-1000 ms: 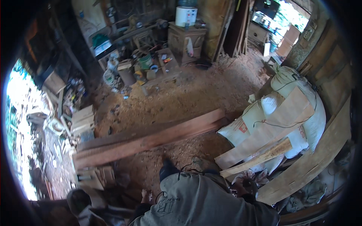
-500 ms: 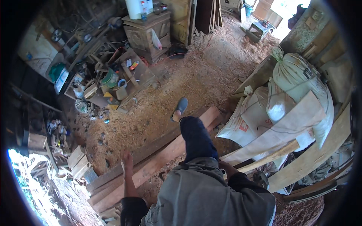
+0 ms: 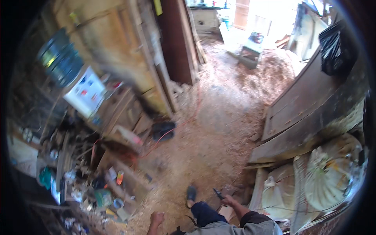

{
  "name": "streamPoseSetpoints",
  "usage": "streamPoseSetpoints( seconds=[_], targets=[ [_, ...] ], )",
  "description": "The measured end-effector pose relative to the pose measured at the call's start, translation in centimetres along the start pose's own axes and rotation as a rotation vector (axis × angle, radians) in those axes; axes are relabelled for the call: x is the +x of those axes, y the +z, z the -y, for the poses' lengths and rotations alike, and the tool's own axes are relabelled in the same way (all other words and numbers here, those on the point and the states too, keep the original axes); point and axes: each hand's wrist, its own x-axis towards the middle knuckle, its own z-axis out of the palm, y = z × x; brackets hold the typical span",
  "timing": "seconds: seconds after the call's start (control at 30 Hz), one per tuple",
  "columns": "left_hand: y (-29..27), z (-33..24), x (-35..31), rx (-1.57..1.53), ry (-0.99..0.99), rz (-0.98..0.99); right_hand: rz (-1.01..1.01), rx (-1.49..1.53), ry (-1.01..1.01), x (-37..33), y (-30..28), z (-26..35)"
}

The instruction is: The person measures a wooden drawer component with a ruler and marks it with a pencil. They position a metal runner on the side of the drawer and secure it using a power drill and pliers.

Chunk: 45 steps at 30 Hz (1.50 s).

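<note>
The right hand (image 3: 228, 201) was curled snugly around a thin dark tool (image 3: 217, 193), which poked out in front, left of the lumpy pale sacks (image 3: 327, 178). The left hand (image 3: 157, 218) looked curled, but blur hid whether it held anything. Pointing the tip away from the dark blue trouser leg (image 3: 207, 213) and stepping carefully near the long orange cord (image 3: 156, 145) seemed wise.

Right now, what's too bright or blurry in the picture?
Head view: glare whites out the opening; head view: the blue water jug and white dispenser look smeared; head view: darkness rounds off the corners; head view: the dark tool in the right hand is too unclear to name.
</note>
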Motion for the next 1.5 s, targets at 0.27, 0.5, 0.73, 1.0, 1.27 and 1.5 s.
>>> streamPoseSetpoints(
  seconds=[0.27,0.5,0.73,1.0,1.27,1.5],
  targets=[
    [-12.0,-15.4,17.7,0.031,0.081,-0.048,-0.120,0.177,0.088,5.2,-24.3,9.0],
    [-16.4,-37.2,39.7,0.765,0.474,0.388,-0.268,0.711,0.417,4.3,-26.9,-9.2],
    [-31.4,-76.0,48.7,0.206,0.573,0.151,-0.097,0.766,0.444,-0.1,-41.5,2.4],
    [-44.4,-112.6,53.8,0.154,0.748,0.187,-0.695,1.088,-0.061,14.1,-69.1,10.2],
    [-53.8,-119.3,60.1,0.353,0.463,0.005,-0.499,1.050,0.486,27.1,-111.0,6.1],
    [-56.5,-125.4,70.2,0.449,0.443,0.115,-0.618,1.287,0.304,35.6,-131.3,2.8]
  ],
)
